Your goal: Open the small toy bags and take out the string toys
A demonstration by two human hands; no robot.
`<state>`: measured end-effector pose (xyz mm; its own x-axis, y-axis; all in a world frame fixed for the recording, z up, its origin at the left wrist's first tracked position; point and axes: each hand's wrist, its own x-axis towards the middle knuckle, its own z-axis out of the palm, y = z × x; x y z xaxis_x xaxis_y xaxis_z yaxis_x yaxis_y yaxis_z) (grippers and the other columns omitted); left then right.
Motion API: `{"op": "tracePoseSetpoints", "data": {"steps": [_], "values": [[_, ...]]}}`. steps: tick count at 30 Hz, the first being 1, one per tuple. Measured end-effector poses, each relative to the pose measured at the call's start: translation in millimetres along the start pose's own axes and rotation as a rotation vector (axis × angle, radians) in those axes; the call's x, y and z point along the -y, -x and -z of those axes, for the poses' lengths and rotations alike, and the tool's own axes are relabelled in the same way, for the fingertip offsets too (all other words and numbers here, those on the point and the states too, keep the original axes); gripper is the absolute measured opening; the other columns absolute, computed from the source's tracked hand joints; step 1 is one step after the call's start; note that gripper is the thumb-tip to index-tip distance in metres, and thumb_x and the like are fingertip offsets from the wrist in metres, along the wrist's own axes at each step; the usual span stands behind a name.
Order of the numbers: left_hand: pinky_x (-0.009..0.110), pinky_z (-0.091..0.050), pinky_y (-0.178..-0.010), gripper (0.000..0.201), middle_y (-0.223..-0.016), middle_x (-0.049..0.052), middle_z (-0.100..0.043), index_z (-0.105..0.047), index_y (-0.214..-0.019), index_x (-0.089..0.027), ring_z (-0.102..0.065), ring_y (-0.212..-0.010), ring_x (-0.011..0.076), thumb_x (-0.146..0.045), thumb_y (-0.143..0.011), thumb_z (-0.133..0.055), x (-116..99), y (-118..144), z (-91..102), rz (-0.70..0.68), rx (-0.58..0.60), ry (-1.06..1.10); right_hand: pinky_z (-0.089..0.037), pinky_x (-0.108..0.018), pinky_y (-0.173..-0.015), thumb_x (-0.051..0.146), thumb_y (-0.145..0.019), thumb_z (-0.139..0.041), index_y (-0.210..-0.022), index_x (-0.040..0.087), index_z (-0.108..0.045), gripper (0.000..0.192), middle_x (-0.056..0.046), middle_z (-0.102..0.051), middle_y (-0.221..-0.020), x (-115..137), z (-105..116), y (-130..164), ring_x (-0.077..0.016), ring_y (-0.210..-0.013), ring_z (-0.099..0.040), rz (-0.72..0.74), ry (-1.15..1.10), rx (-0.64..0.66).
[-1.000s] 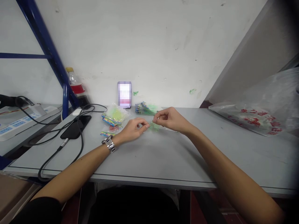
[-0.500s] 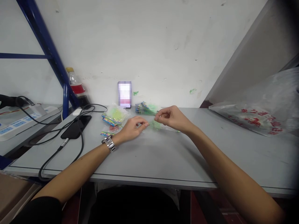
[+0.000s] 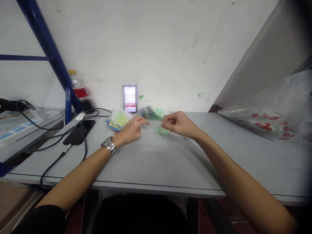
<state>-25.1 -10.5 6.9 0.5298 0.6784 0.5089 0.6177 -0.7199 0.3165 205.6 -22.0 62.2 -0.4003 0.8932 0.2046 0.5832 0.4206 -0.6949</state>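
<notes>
Left hand pulled back from right hand, now resting by packet pile, fingers loose, holding nothing. Right hand unmoved, thumb and forefinger pinched on clear packet with green bits, which lies on grey table just under fingers. Phone propped against wall behind.

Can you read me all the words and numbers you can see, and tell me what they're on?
Nothing here can be read for sure.
Plastic bag: red printed characters, too blurred to read.
Bottle: red label, no words legible.
Phone leaning on the wall: screen blurred.
Colourful packets near the left hand: print too small.
</notes>
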Motion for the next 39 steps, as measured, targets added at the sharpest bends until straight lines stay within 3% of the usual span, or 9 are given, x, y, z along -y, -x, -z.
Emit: {"op": "tracePoseSetpoints", "data": {"steps": [3,6,10,13,19,23,30,35,39], "values": [[0.045,-0.046,-0.095,0.055,-0.117,0.009,-0.059,-0.064,-0.114,-0.022,-0.053,-0.11,0.0259,0.005,-0.072,-0.04,7,2,2.6,-0.004,0.104,-0.136,-0.031,-0.026,-0.049,0.029,-0.069,-0.061,-0.064,0.015,-0.065,0.015,0.003,-0.044,-0.046,0,0,0,-0.0096,-0.047,-0.037,-0.009,0.001,-0.004],[0.048,-0.045,-0.095,0.047,-0.121,0.01,-0.057,-0.064,-0.115,-0.023,-0.052,-0.111,0.0277,-0.002,-0.08,-0.041,11,2,1.5,0.006,0.154,-0.194,-0.03,-0.026,-0.049,0.028,-0.069,-0.06,-0.063,0.015,-0.065,0.015,0.003,-0.043,-0.046,0,0,0,-0.0092,-0.047,-0.036,-0.011,0.002,-0.001],[0.048,-0.044,-0.096,0.028,-0.119,0.011,-0.059,-0.067,-0.101,-0.02,-0.053,-0.111,0.0279,-0.018,-0.091,-0.041,11,1,-0.9,-0.021,0.133,-0.169,-0.029,-0.026,-0.048,0.028,-0.069,-0.06,-0.063,0.015,-0.064,0.015,0.003,-0.043,-0.046,0,0,0,-0.009,-0.047,-0.035,-0.01,0.012,-0.008],[0.045,-0.043,-0.096,0.021,-0.116,0.011,-0.062,-0.064,-0.09,-0.018,-0.054,-0.111,0.0267,-0.018,-0.088,-0.043,7,0,0.2,-0.02,0.098,-0.123,-0.03,-0.027,-0.05,0.028,-0.068,-0.059,-0.063,0.015,-0.065,0.015,0.003,-0.045,-0.047,0,0,-1,-0.0096,-0.047,-0.037,-0.007,0.023,-0.02],[0.032,-0.043,-0.065,0.005,-0.078,0.002,-0.063,-0.053,-0.08,-0.02,-0.056,-0.07,0.0188,-0.018,-0.077,-0.05,-1,0,0.8,0.165,0.081,-0.041,-0.033,-0.027,-0.052,0.026,-0.067,-0.058,-0.064,0.014,-0.066,0.014,0.002,-0.046,-0.048,2,1,-1,-0.0102,-0.048,-0.039,-0.023,0.029,-0.033],[0.028,-0.037,-0.058,0.011,-0.068,-0.001,-0.058,-0.053,-0.085,-0.02,-0.05,-0.061,0.0164,-0.016,-0.076,-0.048,1,0,-3.1,0.181,0.069,-0.044,-0.032,-0.028,-0.052,0.026,-0.067,-0.058,-0.063,0.015,-0.065,0.014,0.002,-0.046,-0.048,1,1,-1,-0.0104,-0.049,-0.039,-0.019,0.045,-0.057],[0.034,-0.045,-0.072,0.019,-0.083,0.006,-0.063,-0.058,-0.095,-0.018,-0.058,-0.08,0.0226,-0.018,-0.086,-0.041,5,0,-10.4,0.173,0.088,-0.115,-0.032,-0.028,-0.052,0.025,-0.067,-0.058,-0.06,0.015,-0.064,0.013,0.002,-0.046,-0.047,0,1,-2,-0.0104,-0.048,-0.039,-0.037,0.063,-0.087],[0.039,-0.047,-0.079,0.034,-0.09,0.007,-0.061,-0.044,-0.122,-0.016,-0.058,-0.087,0.0249,-0.026,-0.09,-0.048,9,6,-15.1,0.204,0.086,-0.139,-0.033,-0.028,-0.051,0.025,-0.066,-0.057,-0.06,0.016,-0.064,0.013,0.001,-0.047,-0.047,1,0,-2,-0.0106,-0.048,-0.039,-0.039,0.076,-0.086],[0.039,-0.046,-0.083,0.03,-0.113,0.014,-0.051,-0.046,-0.117,-0.015,-0.052,-0.097,0.0244,-0.02,-0.088,-0.051,6,6,-16.0,0.125,0.005,-0.234,-0.032,-0.028,-0.051,0.026,-0.066,-0.057,-0.059,0.016,-0.063,0.014,0.001,-0.047,-0.047,2,-1,-3,-0.0106,-0.048,-0.039,-0.043,0.079,-0.087]]}}
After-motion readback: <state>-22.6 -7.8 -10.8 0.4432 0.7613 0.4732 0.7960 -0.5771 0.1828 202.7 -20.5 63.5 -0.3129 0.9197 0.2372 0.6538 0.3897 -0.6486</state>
